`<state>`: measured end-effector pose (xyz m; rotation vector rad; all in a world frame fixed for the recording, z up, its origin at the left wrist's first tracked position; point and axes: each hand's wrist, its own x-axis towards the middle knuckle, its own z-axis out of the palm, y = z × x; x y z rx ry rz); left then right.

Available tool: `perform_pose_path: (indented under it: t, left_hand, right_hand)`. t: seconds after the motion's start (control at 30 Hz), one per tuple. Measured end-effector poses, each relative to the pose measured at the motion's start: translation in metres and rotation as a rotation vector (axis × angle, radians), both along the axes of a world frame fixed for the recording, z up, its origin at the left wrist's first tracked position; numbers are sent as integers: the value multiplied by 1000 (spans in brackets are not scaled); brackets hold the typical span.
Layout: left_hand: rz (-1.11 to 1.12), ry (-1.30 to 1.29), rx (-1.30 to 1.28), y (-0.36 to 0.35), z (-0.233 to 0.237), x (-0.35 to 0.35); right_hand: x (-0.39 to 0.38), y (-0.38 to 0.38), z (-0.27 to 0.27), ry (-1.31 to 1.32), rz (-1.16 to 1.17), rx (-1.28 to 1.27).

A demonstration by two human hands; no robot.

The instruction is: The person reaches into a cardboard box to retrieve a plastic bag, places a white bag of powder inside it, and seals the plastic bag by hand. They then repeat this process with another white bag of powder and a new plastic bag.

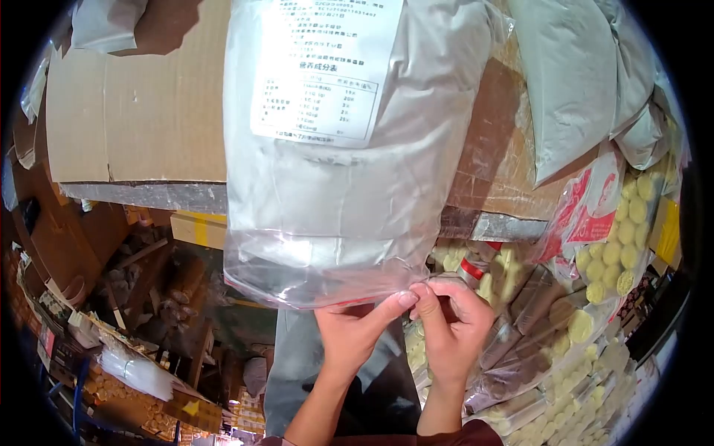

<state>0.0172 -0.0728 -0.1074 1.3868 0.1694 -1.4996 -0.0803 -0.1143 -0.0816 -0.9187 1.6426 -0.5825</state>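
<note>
A large clear zip-seal bag (349, 193) filled with white powder lies over the cardboard, a printed white label (320, 97) on its upper part. Its open-looking lower end, edged with a red seal strip, hangs past the cardboard toward me. My left hand (353, 334) pinches that edge, thumb on top and fingers hidden beneath the plastic. Close beside it, my right hand (450, 327) grips the bag's right corner between thumb and forefinger. The two thumbs nearly meet at the seal strip.
Flattened cardboard (141, 111) supports the bag. More powder-filled bags (569, 89) lie at the right. Below them are packs of pale yellow round pieces (617, 245) and a red-and-white packet (584, 204). At lower left sits a bundle of clear plastic (134, 372).
</note>
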Motion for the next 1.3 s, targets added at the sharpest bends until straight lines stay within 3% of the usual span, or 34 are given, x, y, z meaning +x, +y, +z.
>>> perform_pose_path:
  t: [0.1, 0.2, 0.3, 0.5, 0.77, 1.0, 1.3]
  left_hand:
    - [43, 6, 26, -2, 0, -2]
    - [32, -100, 33, -6, 5, -6]
    - [32, -194, 6, -7, 9, -12]
    - [162, -22, 92, -8, 5, -3]
    - [246, 109, 98, -8, 9, -1]
    - [407, 120, 89, -7, 10, 0]
    - [447, 55, 118, -4, 12, 14]
  right_hand:
    - [1, -5, 4, 132, 137, 4]
    - [3, 0, -7, 233, 230, -246]
    - [8, 6, -8, 232, 164, -257]
    - [8, 5, -10, 243, 161, -164]
    - [24, -1, -12, -46, -80, 92]
    - [13, 8, -18, 128, 119, -75]
    - [17, 5, -10, 216, 23, -47]
